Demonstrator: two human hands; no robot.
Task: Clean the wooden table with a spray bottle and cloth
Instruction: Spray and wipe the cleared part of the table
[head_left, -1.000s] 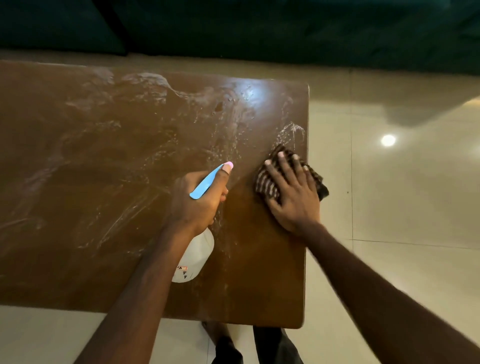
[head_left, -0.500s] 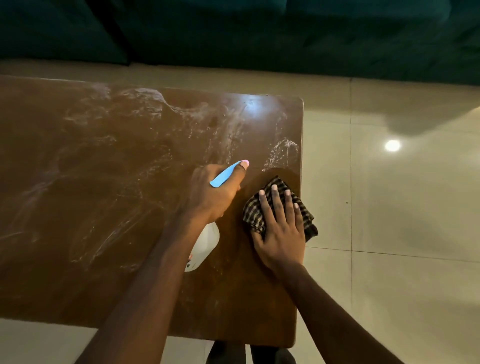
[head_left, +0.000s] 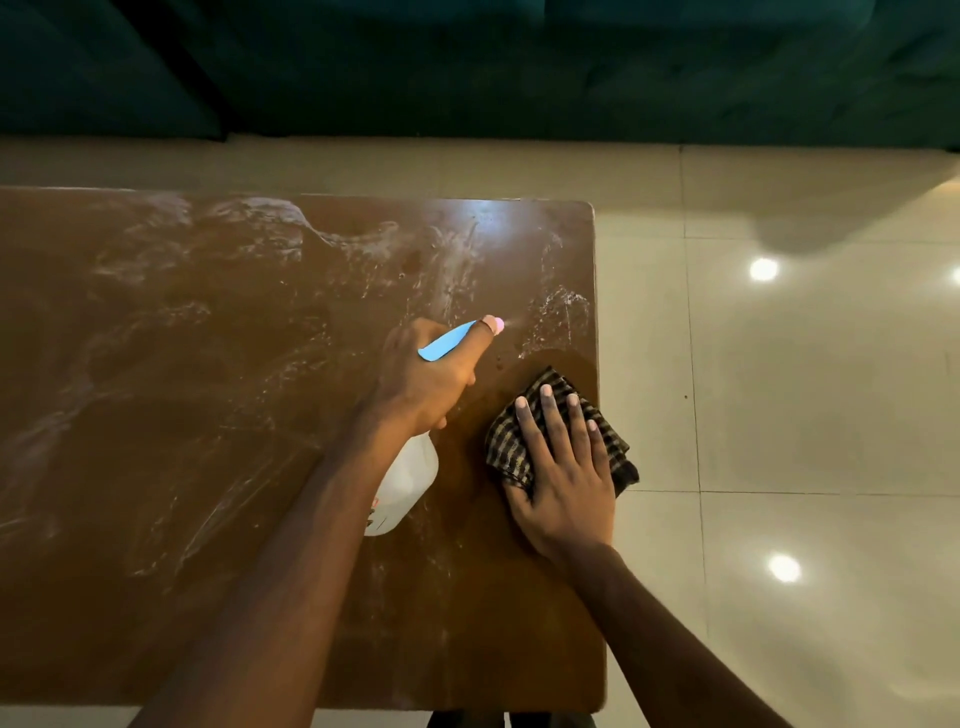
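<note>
Left hand (head_left: 426, 379) grips bottle (head_left: 402, 486), nozzle aimed at the table's (head_left: 208, 415) far right corner to wet it; right hand (head_left: 563, 467), fingers flat, presses cloth (head_left: 506, 441) at the right edge, ready to wipe.

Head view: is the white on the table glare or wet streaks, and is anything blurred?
Head view: mostly streaks on the table; real glare only at its far right corner. Head view: lamp reflections on the floor tiles; the cloth and right hand look sharp; light is dim.
</note>
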